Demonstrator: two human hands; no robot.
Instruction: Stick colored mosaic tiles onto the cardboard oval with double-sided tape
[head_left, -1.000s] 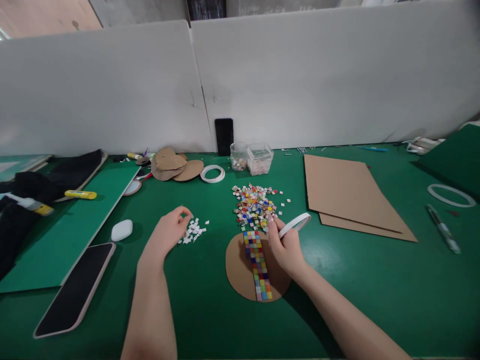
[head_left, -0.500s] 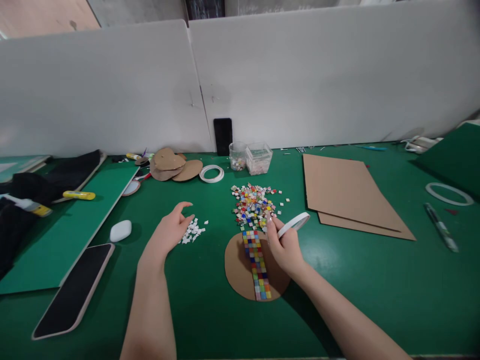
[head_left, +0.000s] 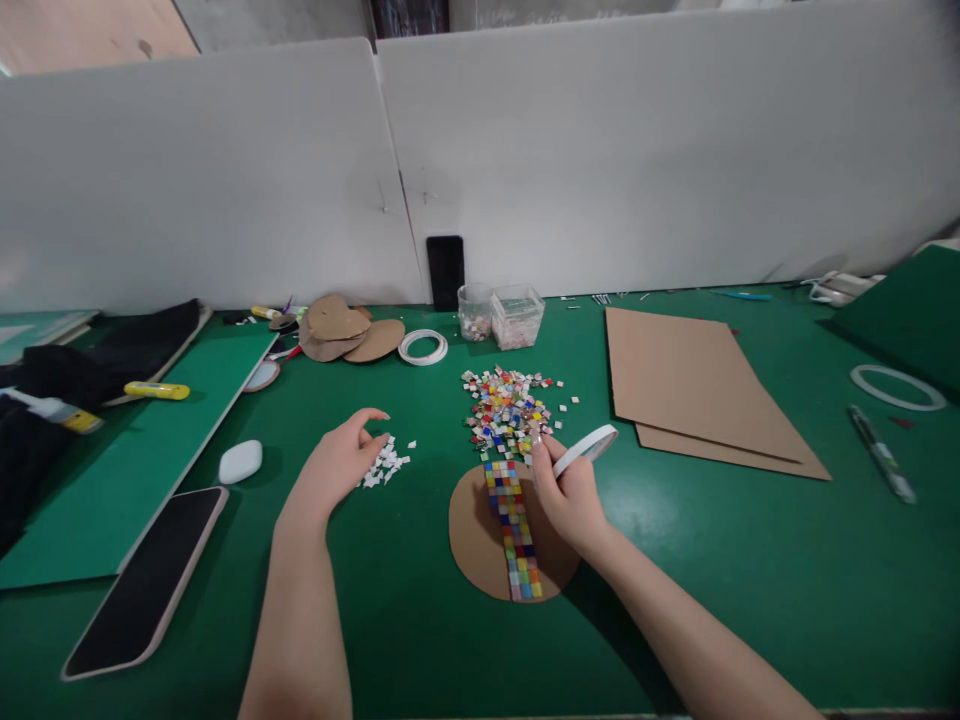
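Note:
My left hand [head_left: 347, 452] hovers by a small heap of white paper bits [head_left: 385, 464], thumb and fingers apart and nothing visible between them. My right hand [head_left: 568, 492] is closed round a narrow roll of white tape [head_left: 587, 450], which sticks out past the knuckles. Its fingertips reach the near edge of a pile of coloured mosaic tiles [head_left: 508, 408]; whether they also pinch a tile is too small to tell. Below lies a round cardboard disc [head_left: 472, 530], its right part covered by my right hand. A strip of colourful square tiles [head_left: 514, 525] runs down its middle.
Cardboard sheets [head_left: 682, 380] lie right, near a pen [head_left: 881, 455] and a white ring [head_left: 898, 388]. Behind the tiles stand clear containers [head_left: 517, 318] and an upright black phone [head_left: 446, 273]. Left are another phone [head_left: 146, 585], a white case [head_left: 241, 461] and a green board [head_left: 150, 470].
Almost nothing differs. My left hand's fingertips have shifted very slightly to the right over the white bits, while my right hand keeps its place with the tape roll.

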